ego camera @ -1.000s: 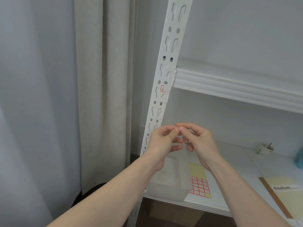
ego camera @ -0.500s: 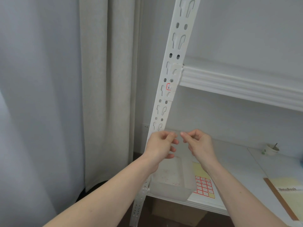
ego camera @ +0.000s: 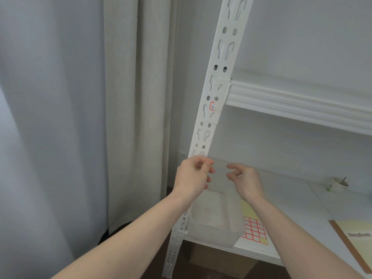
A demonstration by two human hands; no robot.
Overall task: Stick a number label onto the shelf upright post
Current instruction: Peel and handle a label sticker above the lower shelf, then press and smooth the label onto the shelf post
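Hands have separated since earlier: left hand [ego camera: 193, 175] pinches something tiny, probably the label, beside the upright post [ego camera: 216, 97]. Right hand [ego camera: 244, 180] is loosely curled, empty, freed after peeling.

"Notebook" on tan notebook [ego camera: 360, 238]; sheet labels [ego camera: 254, 228] blurred

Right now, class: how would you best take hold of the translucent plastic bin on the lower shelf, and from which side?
Probably grip the translucent plastic bin by its near rim, coming from the front. It is open-topped with thin walls, and its near end reaches the front edge of the lower shelf. The upright post stands close on its left.
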